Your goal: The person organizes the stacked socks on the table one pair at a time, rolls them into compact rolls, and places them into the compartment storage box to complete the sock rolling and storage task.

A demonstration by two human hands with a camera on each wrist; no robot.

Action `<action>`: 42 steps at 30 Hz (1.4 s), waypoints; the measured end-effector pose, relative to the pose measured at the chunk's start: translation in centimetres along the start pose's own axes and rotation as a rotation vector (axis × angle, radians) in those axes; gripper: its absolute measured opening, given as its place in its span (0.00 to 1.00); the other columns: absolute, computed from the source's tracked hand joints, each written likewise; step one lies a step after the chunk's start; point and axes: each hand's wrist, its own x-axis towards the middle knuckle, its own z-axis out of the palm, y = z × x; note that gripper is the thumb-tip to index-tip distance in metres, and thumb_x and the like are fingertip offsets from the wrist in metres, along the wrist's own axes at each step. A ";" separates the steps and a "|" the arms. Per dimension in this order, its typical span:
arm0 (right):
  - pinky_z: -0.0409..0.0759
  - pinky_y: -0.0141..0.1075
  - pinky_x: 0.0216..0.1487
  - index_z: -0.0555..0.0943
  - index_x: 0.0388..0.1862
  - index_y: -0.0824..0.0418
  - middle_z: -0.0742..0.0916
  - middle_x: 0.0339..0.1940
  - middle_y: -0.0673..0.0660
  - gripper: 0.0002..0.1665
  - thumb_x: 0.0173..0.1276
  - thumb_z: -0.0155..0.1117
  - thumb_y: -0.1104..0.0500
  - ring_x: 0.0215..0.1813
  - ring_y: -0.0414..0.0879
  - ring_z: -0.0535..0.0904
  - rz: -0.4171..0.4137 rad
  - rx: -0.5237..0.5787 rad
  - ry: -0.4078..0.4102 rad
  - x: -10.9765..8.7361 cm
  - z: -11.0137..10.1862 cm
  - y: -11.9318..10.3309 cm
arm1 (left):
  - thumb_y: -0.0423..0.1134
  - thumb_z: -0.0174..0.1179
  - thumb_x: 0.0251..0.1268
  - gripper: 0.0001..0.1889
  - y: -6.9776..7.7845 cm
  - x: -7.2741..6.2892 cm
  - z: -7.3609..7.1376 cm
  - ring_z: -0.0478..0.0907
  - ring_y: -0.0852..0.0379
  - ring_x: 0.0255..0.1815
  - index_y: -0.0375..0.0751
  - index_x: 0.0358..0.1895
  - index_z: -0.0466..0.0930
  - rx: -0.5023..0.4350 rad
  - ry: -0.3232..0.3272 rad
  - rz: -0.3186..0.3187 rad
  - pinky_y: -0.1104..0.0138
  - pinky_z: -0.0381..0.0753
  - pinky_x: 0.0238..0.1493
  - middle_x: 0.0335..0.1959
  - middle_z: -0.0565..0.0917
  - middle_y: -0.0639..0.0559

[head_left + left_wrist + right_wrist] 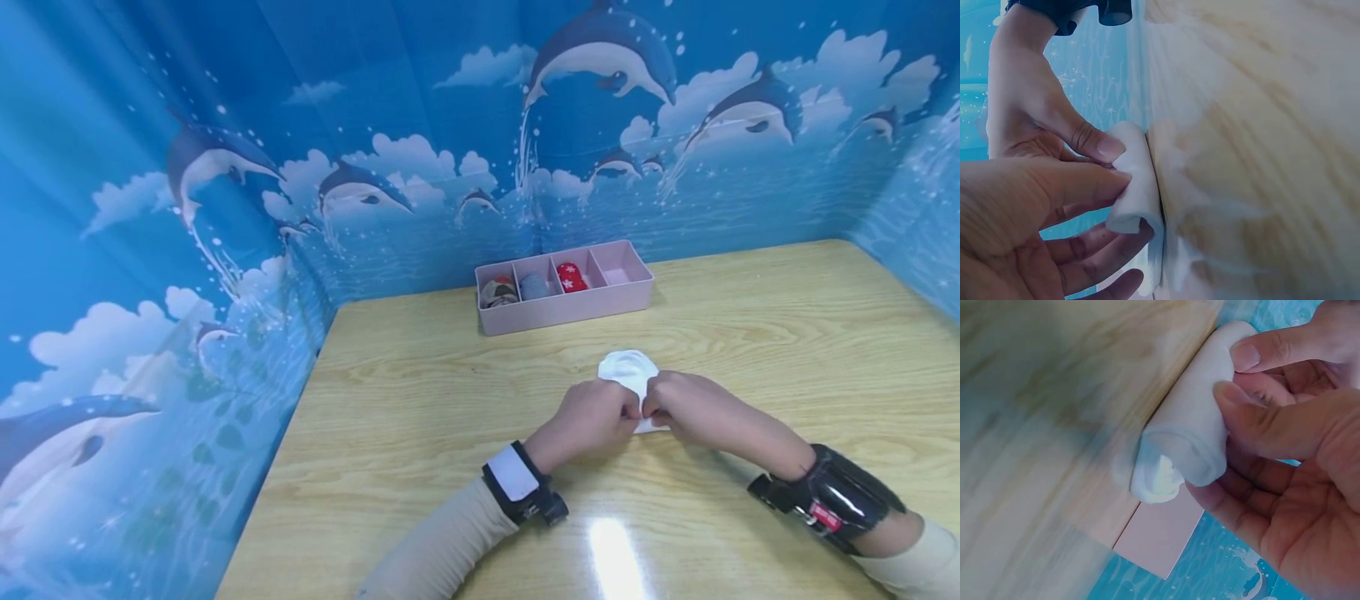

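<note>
A white sock (628, 365) lies on the table between both hands, its rounded end flat and pointing away from me. The near part is curled into a roll (1188, 403), seen clearly in both wrist views. My left hand (596, 415) pinches one side of this roll, thumb on top and fingers tucked under it. Close beside it, my right hand (693, 406) pinches the other side in the same way. In the left wrist view the thumbs sit near each other on the white fabric (1138, 187). The roll rests against the tabletop.
Beyond the hands stands a pink divided box (566, 312). Its compartments hold a multicoloured bundle (498, 292), a grey-blue roll (534, 286) and a red roll with white flowers (572, 277); the rightmost one shows its bare floor. A blue dolphin-print curtain (420, 225) borders the wooden table (390, 400).
</note>
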 end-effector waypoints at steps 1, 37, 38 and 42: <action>0.70 0.28 0.27 0.85 0.20 0.51 0.79 0.21 0.42 0.16 0.50 0.77 0.72 0.26 0.31 0.69 0.007 -0.001 0.002 0.0 0.1 0.0 | 0.42 0.66 0.66 0.07 0.0 0.0 0.0 0.72 0.69 0.25 0.58 0.29 0.87 0.012 -0.004 0.004 0.75 0.64 0.23 0.21 0.78 0.68; 0.66 0.31 0.28 0.78 0.23 0.51 0.76 0.21 0.41 0.16 0.57 0.71 0.70 0.26 0.35 0.67 0.122 0.056 -0.063 0.0 0.0 -0.3 | 0.42 0.64 0.64 0.18 0.1 -0.1 0.0 0.65 0.67 0.18 0.57 0.14 0.75 0.060 -0.022 -0.004 0.74 0.60 0.21 0.14 0.66 0.65; 0.66 0.31 0.28 0.78 0.22 0.51 0.76 0.21 0.41 0.16 0.57 0.70 0.71 0.25 0.35 0.66 0.120 0.057 -0.064 0.0 0.0 -0.3 | 0.42 0.64 0.64 0.18 0.1 -0.1 0.0 0.65 0.67 0.18 0.57 0.15 0.76 0.059 -0.021 -0.003 0.74 0.60 0.21 0.14 0.67 0.65; 0.63 0.31 0.27 0.77 0.20 0.50 0.73 0.19 0.40 0.17 0.55 0.67 0.72 0.25 0.35 0.64 0.113 0.064 -0.060 0.0 -0.1 -0.4 | 0.42 0.64 0.65 0.17 0.1 -0.1 -0.1 0.64 0.67 0.17 0.56 0.16 0.78 0.064 -0.028 -0.005 0.74 0.60 0.21 0.12 0.66 0.64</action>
